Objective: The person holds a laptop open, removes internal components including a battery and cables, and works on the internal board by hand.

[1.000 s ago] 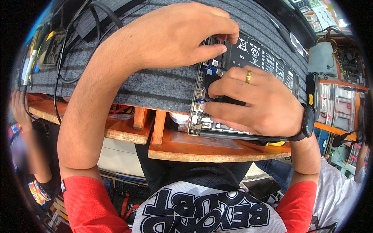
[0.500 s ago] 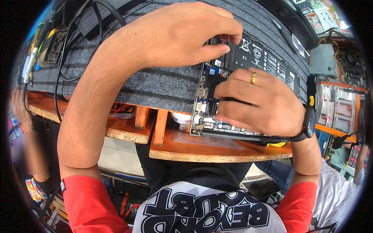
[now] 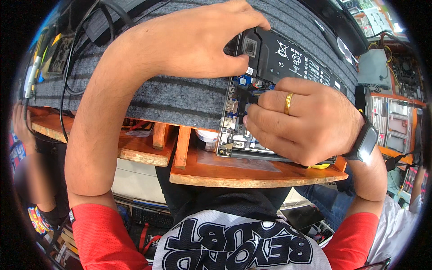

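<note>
An opened laptop base [image 3: 229, 130] lies on the grey striped mat, its circuit board and ports bare along the left side. A flat black battery [image 3: 294, 60] fills its far part, with a speaker [image 3: 250, 47] at the far left corner. Around that corner my left hand [image 3: 207, 40] is spread, thumb near the left edge and fingers at the far edge. My right hand [image 3: 306, 119], with a gold ring, is curled over the board just nearer than the battery. Its fingertips are pressed together, and whatever they pinch is hidden under the hand.
The grey mat [image 3: 180, 96] covers the wooden bench [image 3: 252, 177]. Black cables [image 3: 67, 90] and tools [image 3: 33, 74] lie at the left. A black device [image 3: 335, 22] stands at the far right. Another person's arm [image 3: 22, 126] shows at the left edge.
My left hand has shifted left and its thumb and fingers have parted, uncovering the speaker. My right hand has rolled slightly, staying over the board. The laptop base appears slightly shifted left in view.
</note>
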The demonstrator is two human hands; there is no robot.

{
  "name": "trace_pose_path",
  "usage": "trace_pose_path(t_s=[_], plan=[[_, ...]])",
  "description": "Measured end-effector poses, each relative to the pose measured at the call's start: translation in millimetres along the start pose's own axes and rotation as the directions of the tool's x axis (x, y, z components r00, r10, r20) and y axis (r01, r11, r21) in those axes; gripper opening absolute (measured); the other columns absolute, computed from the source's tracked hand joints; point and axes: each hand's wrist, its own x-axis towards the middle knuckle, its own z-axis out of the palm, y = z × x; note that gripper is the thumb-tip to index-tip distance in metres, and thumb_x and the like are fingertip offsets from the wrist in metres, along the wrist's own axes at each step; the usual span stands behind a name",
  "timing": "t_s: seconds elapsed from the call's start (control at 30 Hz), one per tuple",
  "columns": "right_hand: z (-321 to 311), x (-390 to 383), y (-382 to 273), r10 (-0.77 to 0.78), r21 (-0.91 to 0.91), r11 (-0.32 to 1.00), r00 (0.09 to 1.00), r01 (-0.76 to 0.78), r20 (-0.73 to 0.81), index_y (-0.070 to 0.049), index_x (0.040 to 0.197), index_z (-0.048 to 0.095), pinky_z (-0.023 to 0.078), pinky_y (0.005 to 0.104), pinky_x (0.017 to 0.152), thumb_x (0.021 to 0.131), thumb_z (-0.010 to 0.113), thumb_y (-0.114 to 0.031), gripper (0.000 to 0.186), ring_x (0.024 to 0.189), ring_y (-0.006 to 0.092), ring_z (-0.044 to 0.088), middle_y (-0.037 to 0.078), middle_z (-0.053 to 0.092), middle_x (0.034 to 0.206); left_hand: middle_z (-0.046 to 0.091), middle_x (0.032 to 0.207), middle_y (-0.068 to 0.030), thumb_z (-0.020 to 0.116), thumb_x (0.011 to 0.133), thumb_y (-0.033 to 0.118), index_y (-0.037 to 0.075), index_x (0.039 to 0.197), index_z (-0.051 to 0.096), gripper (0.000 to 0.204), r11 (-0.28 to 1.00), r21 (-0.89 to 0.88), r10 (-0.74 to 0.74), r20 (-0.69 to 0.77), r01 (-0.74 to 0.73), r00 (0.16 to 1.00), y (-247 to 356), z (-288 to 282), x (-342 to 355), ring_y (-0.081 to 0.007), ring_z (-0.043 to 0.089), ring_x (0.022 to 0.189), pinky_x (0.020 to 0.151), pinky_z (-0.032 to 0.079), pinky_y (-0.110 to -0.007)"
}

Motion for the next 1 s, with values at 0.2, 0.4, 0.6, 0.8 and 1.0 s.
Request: trace_pose_path(t_s=[0.2,0.4,0.6,0.8,1.0], plan=[[1,2,10,-0.158,-0.031,0.987,0.987,0.158,-0.013,0.004,0.085,0.072,0.056,0.0312,0.063,0.065,0.073,-0.009,0.024,0.079,0.0212,0.067,0.01,0.069,0.09,0.051,0.132,-0.024,0.059,0.088,0.031,-0.006,0.148,0.034,0.074,1.0,-0.016,-0.015,0.044,0.016,0.999,4,-3,-4,-0.0354,0.057,0.115,0.096,0.05,-0.041],[-1,-1,16,-0.25,-0.096,0.964,0.968,0.248,-0.006,0.002,0.084,0.073,0.056,0.0306,0.064,0.065,0.073,-0.009,0.023,0.079,0.0213,0.067,0.009,0.07,0.09,0.051,0.136,-0.026,0.058,0.087,0.031,-0.008,0.149,0.032,0.078,1.0,-0.008,0.001,0.024,-0.001,1.0,1,-1,-6,-0.0357,0.055,0.122,0.101,0.049,-0.04],[1,-5,14,-0.25,-0.132,0.96,0.968,0.245,-0.024,0.002,0.087,0.074,0.057,0.0302,0.067,0.067,0.072,-0.009,0.023,0.082,0.0207,0.068,0.01,0.071,0.093,0.052,0.134,-0.0258,0.059,0.085,0.032,-0.011,0.147,0.033,0.079,0.999,-0.032,0.026,0.047,-0.024,0.999,4,-5,-5,-0.0346,0.054,0.123,0.102,0.048,-0.04],[7,-8,12,-0.236,-0.142,0.965,0.968,0.222,-0.084,0.001,0.088,0.075,0.056,0.03,0.067,0.07,0.072,-0.008,0.02,0.084,0.0204,0.068,0.009,0.071,0.092,0.054,0.131,-0.0254,0.06,0.085,0.033,-0.011,0.146,0.035,0.08,0.998,-0.047,0.034,0.053,-0.031,0.998,4,-5,-4,-0.0346,0.055,0.121,0.1,0.049,-0.04],[7,-8,14,-0.257,-0.137,0.96,0.964,0.246,-0.071,0.0,0.086,0.075,0.055,0.0299,0.066,0.07,0.072,-0.008,0.018,0.083,0.0202,0.067,0.009,0.071,0.092,0.052,0.133,-0.0279,0.061,0.084,0.036,-0.013,0.146,0.034,0.083,0.998,-0.057,0.042,0.061,-0.038,0.997,2,-4,-3,-0.0351,0.055,0.121,0.1,0.049,-0.04]])
